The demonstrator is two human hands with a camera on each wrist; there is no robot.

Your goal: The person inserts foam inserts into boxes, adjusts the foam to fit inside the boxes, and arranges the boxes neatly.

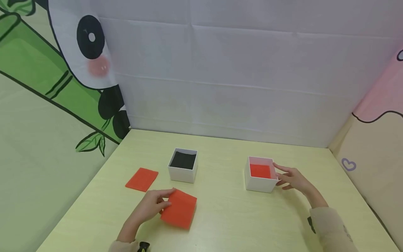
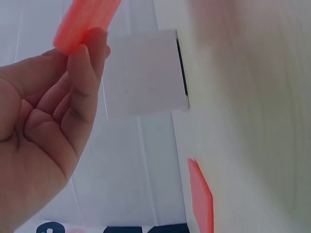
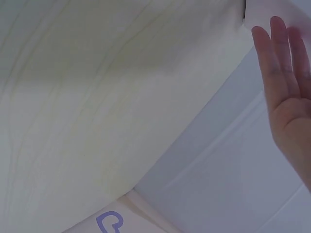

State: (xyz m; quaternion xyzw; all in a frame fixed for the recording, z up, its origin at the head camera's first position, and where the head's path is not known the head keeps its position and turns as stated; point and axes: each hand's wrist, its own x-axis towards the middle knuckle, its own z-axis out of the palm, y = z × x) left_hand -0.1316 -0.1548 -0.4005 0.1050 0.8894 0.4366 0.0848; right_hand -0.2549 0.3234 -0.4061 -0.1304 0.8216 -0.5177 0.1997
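Note:
My left hand point(image 1: 151, 206) pinches a thin red square sheet point(image 1: 181, 210) by its left edge, thumb against fingers, and holds it tilted over the table. In the left wrist view that sheet point(image 2: 85, 24) bends above the fingertips. My right hand point(image 1: 292, 180) is at the right side of a white open box point(image 1: 260, 184), its straight fingers touching the wall and rim. Inside that box lies a red piece point(image 1: 260, 171). The right wrist view shows the right hand point(image 3: 286, 82) with extended fingers against the box's pale wall.
Another white box point(image 1: 182, 174), holding black sheets point(image 1: 183, 160), stands left of centre at the back. A second red square point(image 1: 142, 179) lies flat on the table point(image 1: 226, 217) to its left. A white printed backdrop point(image 1: 220, 80) rises behind the table's far edge.

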